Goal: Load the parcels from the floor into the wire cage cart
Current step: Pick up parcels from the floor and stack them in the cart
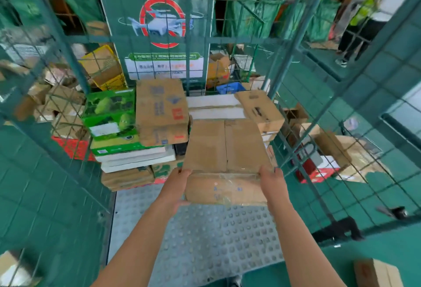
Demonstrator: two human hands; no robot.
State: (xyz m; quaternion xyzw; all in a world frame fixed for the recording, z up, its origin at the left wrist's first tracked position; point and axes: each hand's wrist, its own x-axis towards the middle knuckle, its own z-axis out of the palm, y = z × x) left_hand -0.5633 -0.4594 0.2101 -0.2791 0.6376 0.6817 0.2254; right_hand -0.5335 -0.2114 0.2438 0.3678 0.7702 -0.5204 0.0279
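Both forearms reach in over the cart's studded floor plate [205, 236]; left hand [176, 186] and right hand [272, 183] clasp the taped cardboard parcel [224, 161] by its near corners, held against the stack. Placing step; next, probably lower it and let go.
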